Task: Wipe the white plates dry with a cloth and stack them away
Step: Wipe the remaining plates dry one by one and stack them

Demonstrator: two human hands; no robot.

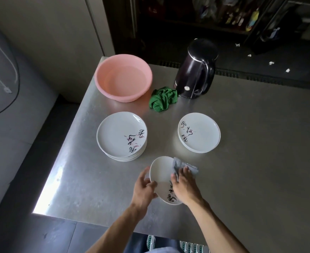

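My left hand (144, 189) grips the left rim of a white plate (161, 177) with black writing, held tilted above the table's front part. My right hand (184, 185) presses a grey cloth (183, 166) onto the plate's right side. A stack of several white plates (121, 136) stands to the left, farther back. A lower stack of white plates (198, 132) stands to the right, farther back.
On the steel table (250, 161), a pink basin (123, 77) with water sits at the back left. A crumpled green cloth (163, 99) lies beside a dark electric kettle (196, 69). The table's left edge drops to the floor.
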